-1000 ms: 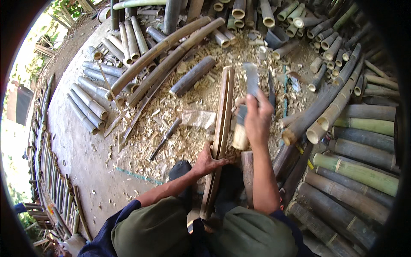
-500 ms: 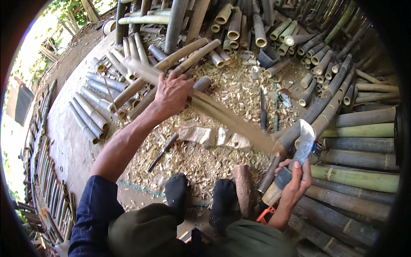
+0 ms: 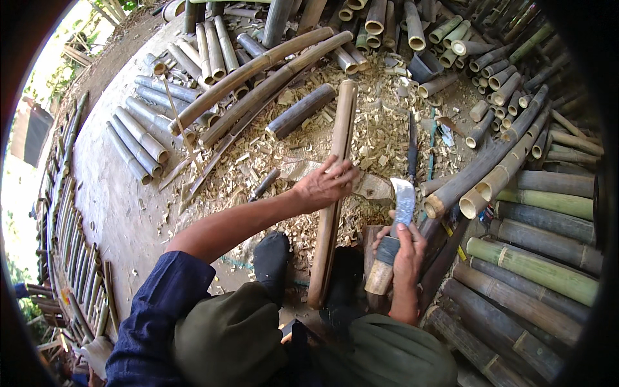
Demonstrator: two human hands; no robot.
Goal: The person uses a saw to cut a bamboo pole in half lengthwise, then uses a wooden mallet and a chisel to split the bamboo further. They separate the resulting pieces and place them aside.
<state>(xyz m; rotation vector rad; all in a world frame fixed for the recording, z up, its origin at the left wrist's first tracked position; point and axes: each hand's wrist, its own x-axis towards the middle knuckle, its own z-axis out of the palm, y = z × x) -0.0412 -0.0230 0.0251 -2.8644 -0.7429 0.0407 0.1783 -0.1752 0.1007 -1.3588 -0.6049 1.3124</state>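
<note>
My left hand (image 3: 327, 185) is closed around a long bamboo pole (image 3: 343, 122) near its middle. The pole runs from the wood shavings ahead of me back toward my feet, its near end between them. In my right hand (image 3: 406, 255) is a billhook (image 3: 404, 201) with a broad hooked blade pointing away from me; its pale handle (image 3: 379, 274) has a dark band. The blade stands apart from the pole, to its right. Under and beside the pole lies a pale, notched wood block (image 3: 374, 187), partly covered by my left hand.
Wood shavings (image 3: 284, 151) cover the ground. Long bamboo poles (image 3: 258, 64) and a short dark piece (image 3: 300, 111) lie ahead. A dark slim tool (image 3: 412, 145) rests right of the block, another (image 3: 263, 185) left of it. Stacked bamboo (image 3: 535, 251) fills the right side.
The bamboo pole has swung from slanting across the view to pointing away from me. My left hand has moved right and nearer; my right hand has moved left with the billhook.
</note>
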